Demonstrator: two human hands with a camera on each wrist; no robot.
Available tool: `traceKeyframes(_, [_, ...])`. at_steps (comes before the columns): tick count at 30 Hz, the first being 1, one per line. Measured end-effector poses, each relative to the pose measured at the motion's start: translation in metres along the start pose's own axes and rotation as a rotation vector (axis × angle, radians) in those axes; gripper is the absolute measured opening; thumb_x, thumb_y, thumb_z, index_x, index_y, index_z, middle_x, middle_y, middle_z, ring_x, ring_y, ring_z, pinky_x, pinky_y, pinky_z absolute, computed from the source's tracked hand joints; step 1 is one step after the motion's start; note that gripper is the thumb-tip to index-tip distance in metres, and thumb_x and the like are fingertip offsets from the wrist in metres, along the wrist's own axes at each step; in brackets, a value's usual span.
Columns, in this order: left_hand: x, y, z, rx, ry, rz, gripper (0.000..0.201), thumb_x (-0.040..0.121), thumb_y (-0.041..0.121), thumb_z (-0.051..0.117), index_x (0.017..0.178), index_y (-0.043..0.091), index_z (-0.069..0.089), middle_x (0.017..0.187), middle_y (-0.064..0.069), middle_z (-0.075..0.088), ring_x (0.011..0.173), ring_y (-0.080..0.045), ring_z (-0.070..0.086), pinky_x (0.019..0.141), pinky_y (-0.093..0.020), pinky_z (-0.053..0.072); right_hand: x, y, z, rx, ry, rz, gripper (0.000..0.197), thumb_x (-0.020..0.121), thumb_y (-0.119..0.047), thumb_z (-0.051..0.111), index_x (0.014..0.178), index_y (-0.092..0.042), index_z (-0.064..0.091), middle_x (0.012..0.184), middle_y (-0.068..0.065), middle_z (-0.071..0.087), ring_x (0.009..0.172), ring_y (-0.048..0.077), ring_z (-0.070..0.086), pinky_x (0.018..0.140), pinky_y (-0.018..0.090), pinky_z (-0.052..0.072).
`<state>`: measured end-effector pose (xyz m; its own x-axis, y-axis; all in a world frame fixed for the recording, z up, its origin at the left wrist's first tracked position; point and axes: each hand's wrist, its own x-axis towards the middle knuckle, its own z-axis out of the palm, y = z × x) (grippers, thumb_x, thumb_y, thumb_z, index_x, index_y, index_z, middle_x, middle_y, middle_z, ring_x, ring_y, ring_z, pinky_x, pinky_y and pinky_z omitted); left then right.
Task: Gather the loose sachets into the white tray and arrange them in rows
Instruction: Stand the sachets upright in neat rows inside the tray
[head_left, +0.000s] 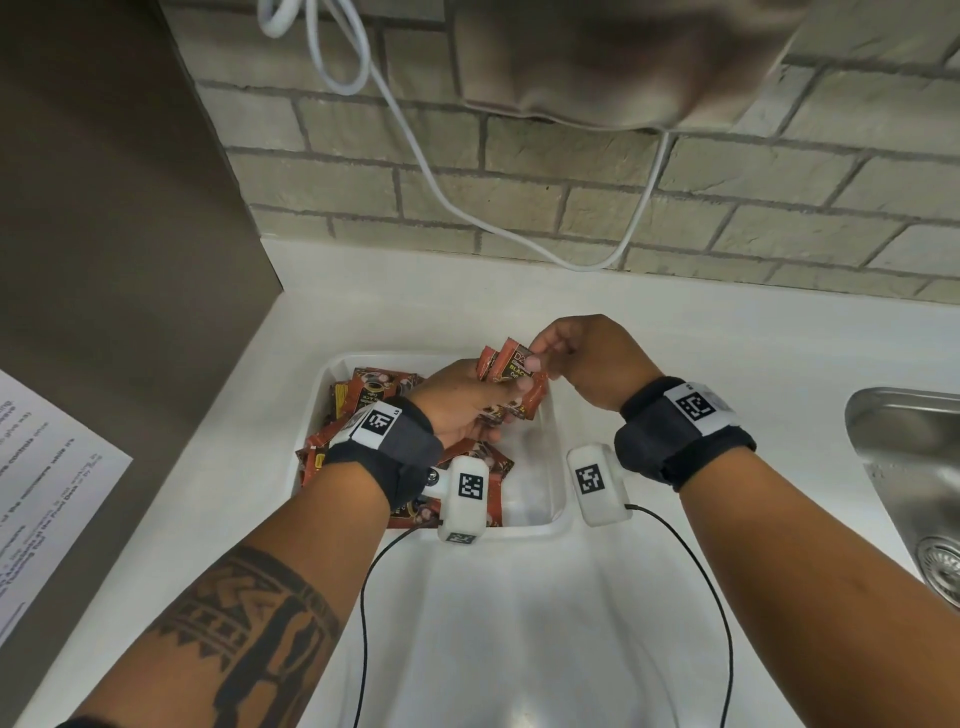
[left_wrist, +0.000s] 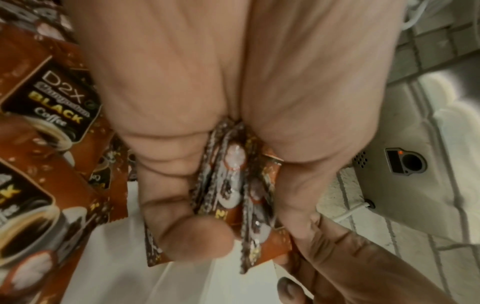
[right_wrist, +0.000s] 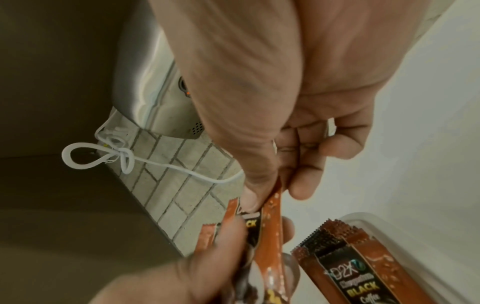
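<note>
Squaring a bundle of sachets above the tray

Your left hand (head_left: 462, 402) grips a bundle (head_left: 511, 376) of sachets upright over the tray (head_left: 553, 441); your right hand (head_left: 582, 358) pinches the top edge of the front one. Tap the edges level before you lower the bundle into the bare right side. Loose sachets (head_left: 363, 395) lie heaped in the tray's left part. Keep every label facing one way.
</note>
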<state>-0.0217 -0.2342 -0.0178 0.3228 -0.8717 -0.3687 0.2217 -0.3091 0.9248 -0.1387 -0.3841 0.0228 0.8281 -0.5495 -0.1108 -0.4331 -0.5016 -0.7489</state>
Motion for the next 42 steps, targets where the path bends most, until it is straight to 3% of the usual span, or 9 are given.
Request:
traceKeyframes(8, [0.004,0.001,-0.007,0.102,0.04,0.124,0.037,0.085,0.009,0.08,0.119,0.009,0.069,0.096,-0.01,0.072,0.081,-0.019,0.066,0.058,-0.025,0.052,0.005,-0.006,-0.002,0.017,0.006,-0.045,0.004,0.087,-0.022,0.076,0.083,-0.023,0.074,0.081,-0.002,0.072,0.08,0.015,0.065,0.081,0.029,0.051])
traceKeyframes(14, [0.004,0.006,-0.012,0.174,0.07,0.191,0.022,0.082,0.006,0.082,0.102,0.004,0.074,0.091,-0.013,0.075,0.078,-0.02,0.071,0.059,-0.026,0.054,0.009,-0.008,-0.011,0.028,0.028,-0.087,0.006,0.087,-0.022,0.076,0.082,-0.025,0.074,0.082,-0.003,0.073,0.078,0.011,0.065,0.078,0.026,0.051])
traceKeyframes(16, [0.001,0.007,-0.016,0.28,0.066,0.126,0.02,0.083,0.014,0.082,0.099,0.003,0.075,0.084,-0.013,0.075,0.068,-0.016,0.067,0.057,-0.025,0.052,0.009,-0.007,-0.012,0.005,0.061,-0.091,0.004,0.088,-0.02,0.074,0.085,-0.022,0.074,0.079,-0.007,0.07,0.075,0.007,0.062,0.072,0.021,0.046])
traceKeyframes(18, [-0.002,0.005,-0.025,0.443,0.052,-0.065,0.032,0.083,0.031,0.083,0.099,0.004,0.075,0.078,-0.011,0.072,0.062,-0.017,0.061,0.055,-0.026,0.051,0.008,-0.004,-0.012,-0.074,0.069,-0.094,0.005,0.09,-0.02,0.072,0.085,-0.02,0.074,0.077,-0.011,0.068,0.073,0.003,0.06,0.068,0.016,0.042])
traceKeyframes(21, [-0.003,0.0,-0.031,0.619,0.012,-0.271,0.032,0.085,0.037,0.08,0.102,0.01,0.074,0.085,-0.007,0.075,0.072,-0.023,0.067,0.059,-0.026,0.055,0.009,0.005,-0.007,-0.205,0.026,-0.091,0.014,0.091,-0.015,0.069,0.08,-0.023,0.072,0.073,-0.016,0.065,0.07,0.001,0.058,0.06,0.004,0.038])
traceKeyframes(27, [0.0,-0.004,-0.006,0.691,-0.13,-0.348,0.042,0.088,0.036,0.074,0.118,0.007,0.069,0.104,-0.016,0.076,0.079,-0.023,0.065,0.069,-0.033,0.049,0.012,0.012,0.011,-0.285,-0.028,-0.044,0.019,0.093,-0.013,0.062,0.081,-0.026,0.07,0.076,-0.016,0.063,0.072,0.002,0.056,0.059,0.009,0.035])
traceKeyframes(32, [0.006,-0.002,0.014,0.747,-0.177,-0.359,0.02,0.095,0.026,0.067,0.085,0.009,0.068,0.056,0.006,0.067,0.047,-0.006,0.058,0.048,-0.015,0.044,0.015,0.017,0.025,-0.299,-0.053,0.02,0.023,0.088,-0.014,0.062,0.076,-0.03,0.073,0.073,-0.018,0.065,0.074,0.004,0.06,0.063,0.015,0.041])
traceKeyframes(39, [0.011,0.003,0.022,0.761,-0.091,-0.337,0.023,0.097,0.022,0.066,0.077,0.01,0.063,0.042,0.011,0.06,0.032,0.002,0.052,0.034,-0.012,0.037,0.015,0.021,0.03,-0.346,-0.065,0.021,0.018,0.087,-0.014,0.062,0.086,-0.022,0.079,0.075,-0.019,0.054,0.082,0.01,0.059,0.077,0.029,0.049])
traceKeyframes(42, [0.011,0.003,0.021,0.736,-0.089,-0.353,0.022,0.097,0.025,0.066,0.086,0.005,0.068,0.054,0.004,0.064,0.032,-0.003,0.051,0.035,-0.012,0.036,0.016,0.023,0.032,-0.347,-0.052,0.015,0.016,0.086,-0.014,0.065,0.085,-0.025,0.077,0.081,-0.017,0.053,0.086,0.012,0.059,0.08,0.03,0.051])
